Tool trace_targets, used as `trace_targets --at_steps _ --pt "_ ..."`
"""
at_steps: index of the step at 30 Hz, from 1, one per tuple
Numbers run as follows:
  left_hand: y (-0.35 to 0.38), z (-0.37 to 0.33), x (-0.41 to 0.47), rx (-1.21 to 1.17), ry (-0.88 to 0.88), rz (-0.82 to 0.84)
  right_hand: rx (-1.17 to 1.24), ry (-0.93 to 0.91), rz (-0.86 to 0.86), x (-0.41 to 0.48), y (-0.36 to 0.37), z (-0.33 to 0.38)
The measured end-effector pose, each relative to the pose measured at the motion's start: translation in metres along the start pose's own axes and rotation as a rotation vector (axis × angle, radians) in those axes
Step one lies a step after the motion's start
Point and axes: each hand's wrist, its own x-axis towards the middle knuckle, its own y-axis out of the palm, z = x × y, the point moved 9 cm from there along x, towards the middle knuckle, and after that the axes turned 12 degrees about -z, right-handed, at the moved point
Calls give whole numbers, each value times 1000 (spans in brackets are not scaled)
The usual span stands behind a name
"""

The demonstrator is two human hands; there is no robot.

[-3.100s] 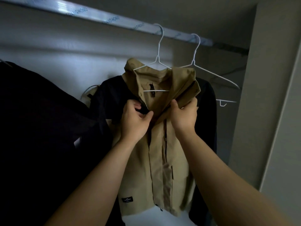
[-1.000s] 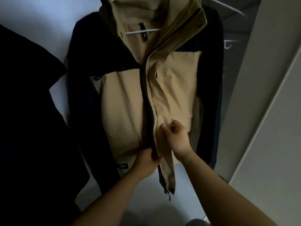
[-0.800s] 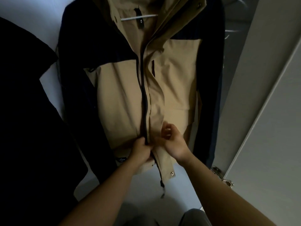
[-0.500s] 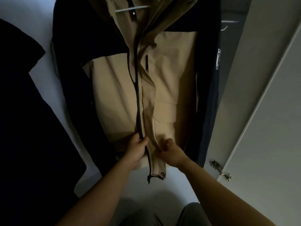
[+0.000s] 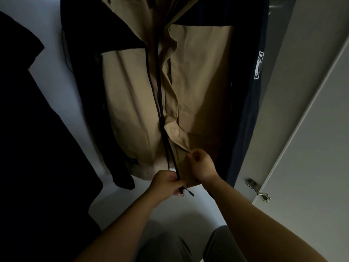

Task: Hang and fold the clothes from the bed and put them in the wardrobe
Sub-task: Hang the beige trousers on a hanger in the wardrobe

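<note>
Head cam is looking down into the wardrobe, and the jacket fills most of the view. It's tan on the front with dark shoulders and sleeves, and it hangs near the right wall of the wardrobe. Its top runs out past the upper edge of the shot. Both hands are at the very bottom of the jacket front, right at the hem.

The left hand is curled around the lower end of the dark zipper, with the little zipper pull poking out just past the fingers. The right hand sits just beside it and a touch higher, pinching the edge of the tan flap that runs along the right of the zipper. The two hands are close together, with only that strip of fabric between them.

A black garment hangs well off to the left. The right sleeve shows a white label. The wardrobe door stands open on the right, with a metal hinge on its edge.
</note>
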Motion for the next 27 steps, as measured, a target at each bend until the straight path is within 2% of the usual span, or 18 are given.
trace_targets --at_steps 5,10,12,14,16,20,27 --pt "-4 -2 11 -12 6 -99 -31 124 -70 -13 -5 -38" --pt "10 1 20 31 26 -75 -16 250 7 -45 4 -76" --pt "14 3 23 73 9 -70 54 292 -19 -49 1 -85" --pt "17 4 26 141 9 -62 92 287 -71 -51 -5 -88" --pt "17 7 30 176 6 -70 23 243 -98 -53 -7 -90" --pt "19 8 36 194 20 -102 -75 170 -39 -60 3 -93" --pt "19 17 47 264 26 -126 -49 332 41 -57 21 -112"
